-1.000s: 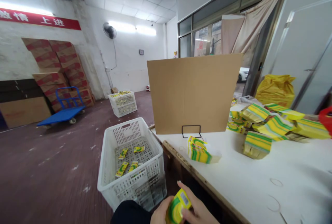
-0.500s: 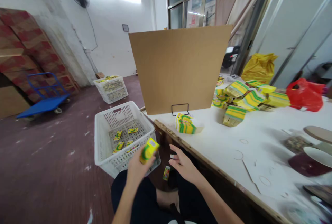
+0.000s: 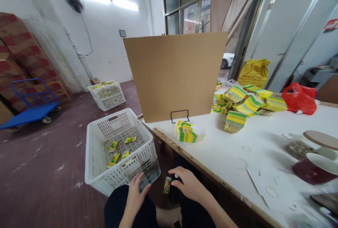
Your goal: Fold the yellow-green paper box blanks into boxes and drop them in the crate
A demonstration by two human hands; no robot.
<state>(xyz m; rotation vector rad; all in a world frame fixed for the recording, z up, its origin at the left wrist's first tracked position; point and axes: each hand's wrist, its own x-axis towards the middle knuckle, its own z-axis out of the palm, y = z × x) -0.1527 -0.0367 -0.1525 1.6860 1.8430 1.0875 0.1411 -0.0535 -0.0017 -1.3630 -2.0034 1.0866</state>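
My left hand (image 3: pixel 136 191) is over my lap, just in front of the near wall of a white plastic basket (image 3: pixel 92 150). Its thumb and fingers are apart, with nothing held between them. Inside the basket lie several small yellow-and-green boxes (image 3: pixel 114 159). To the right, my right hand (image 3: pixel 186 182) hovers by the table edge, fingers curved and apart. A small white thing shows at one finger, too small to name. Below and between the hands, another small box (image 3: pixel 167 185) lies on the floor.
A cardboard panel (image 3: pixel 174 76) stands on the white table (image 3: pixel 219 164) behind a black wire stand (image 3: pixel 179 111). Near it are a bundle of flat cartons (image 3: pixel 186 132), stacked cartons (image 3: pixel 235 120), a red bag (image 3: pixel 299 99) and a maroon cup (image 3: pixel 314 168). A second basket (image 3: pixel 107 96) and a blue trolley (image 3: pixel 31 115) stand on the floor.
The yellow-and-green box has left my left hand, which has opened and dropped lower. My right hand has moved slightly down. The head view has shifted a little to the right.
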